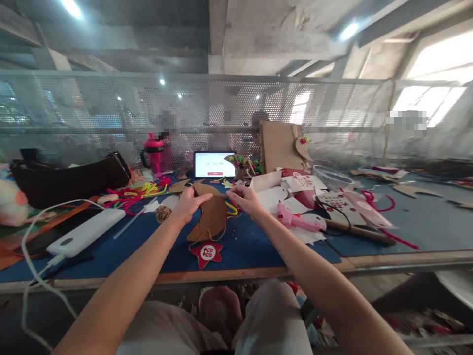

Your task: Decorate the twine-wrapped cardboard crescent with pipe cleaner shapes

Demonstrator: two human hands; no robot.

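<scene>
My left hand [189, 203] grips the upper left edge of a brown cardboard crescent [214, 217], thumb lying across its face. From the lower end of the crescent, thin twine runs to a red star [206, 254] with a round white label, which lies near the table's front edge. To the right of the crescent, my right hand [244, 198] is closed in a pinch; what is between its fingertips is too small to make out. A yellow loop [232, 208] shows between the crescent and that hand. A ball of twine [163, 213] sits left of the crescent.
A pink glue gun [299, 220] and printed papers [305, 181] lie at right. A white power bank [86, 231] with a cable, a dark pouch [70, 177] and a pink bottle [154, 155] are at left. A tablet [214, 164] stands behind, before a perforated screen [129, 113].
</scene>
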